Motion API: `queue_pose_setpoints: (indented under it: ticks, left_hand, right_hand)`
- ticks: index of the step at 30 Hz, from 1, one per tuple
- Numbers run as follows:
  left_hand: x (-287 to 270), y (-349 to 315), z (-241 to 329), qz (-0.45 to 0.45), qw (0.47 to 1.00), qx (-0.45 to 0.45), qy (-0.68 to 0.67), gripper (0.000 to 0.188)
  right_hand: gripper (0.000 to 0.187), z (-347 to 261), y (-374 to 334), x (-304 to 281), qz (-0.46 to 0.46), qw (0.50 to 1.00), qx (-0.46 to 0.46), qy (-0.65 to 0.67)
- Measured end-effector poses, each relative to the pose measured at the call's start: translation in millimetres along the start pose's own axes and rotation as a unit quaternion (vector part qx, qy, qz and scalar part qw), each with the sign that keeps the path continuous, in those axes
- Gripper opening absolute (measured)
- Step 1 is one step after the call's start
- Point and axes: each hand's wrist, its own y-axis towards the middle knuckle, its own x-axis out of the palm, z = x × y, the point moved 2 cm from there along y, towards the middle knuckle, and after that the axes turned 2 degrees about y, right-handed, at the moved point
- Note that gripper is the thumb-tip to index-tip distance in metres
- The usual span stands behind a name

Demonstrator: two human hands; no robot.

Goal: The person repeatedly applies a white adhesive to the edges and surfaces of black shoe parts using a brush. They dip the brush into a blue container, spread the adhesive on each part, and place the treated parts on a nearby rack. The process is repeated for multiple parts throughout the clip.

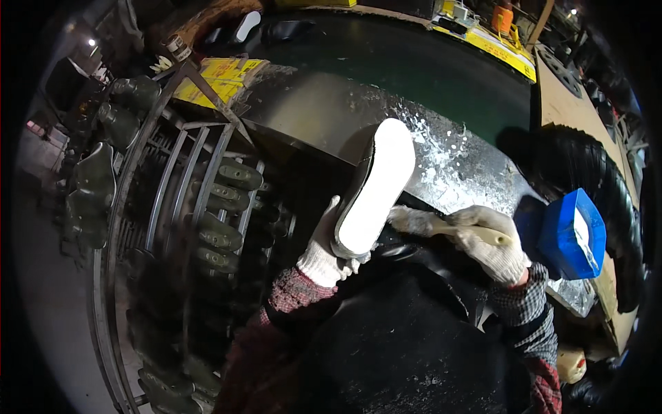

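My left hand, in a white knit glove, grips a dark shoe upper by its heel end. Its white sole faces up, with the toe tilted away from me. In my gloved right hand is a brush with a light handle, the fingers closed round it. The bristle end lies at the right side of the sole, close to the heel; whether it touches cannot be told. To the right of that hand stands a blue container with white stuff along its inner wall.
Ahead lies a dark bench, its near edge smeared white. A metal rack at left carries several dark shoe-shaped pieces. Yellow printed cardboard sits at the bench's left corner. A shiny black ribbed bundle lies at right.
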Motion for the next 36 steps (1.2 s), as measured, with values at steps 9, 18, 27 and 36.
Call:
queue_pose_setpoints:
  ticks: [9,18,27,36]
  left_hand:
    - [-28,-10,2,-0.097,0.974,-0.119,-0.168,0.084]
    - [15,-6,90,0.127,0.992,-0.005,-0.007,0.066]
    - [51,125,257,0.111,0.934,0.34,0.016,0.047]
    - [230,351,-104,0.117,0.921,-0.153,0.338,0.104]
  right_hand:
    - [0.03,37,59,-63,0.141,0.984,-0.086,-0.062]
    - [0.024,-38,51,-15,0.054,0.918,-0.216,-0.328]
    - [0.027,-50,-176,-152,0.593,0.608,-0.225,-0.477]
    - [0.031,-40,-247,-158,0.711,0.606,-0.319,-0.162]
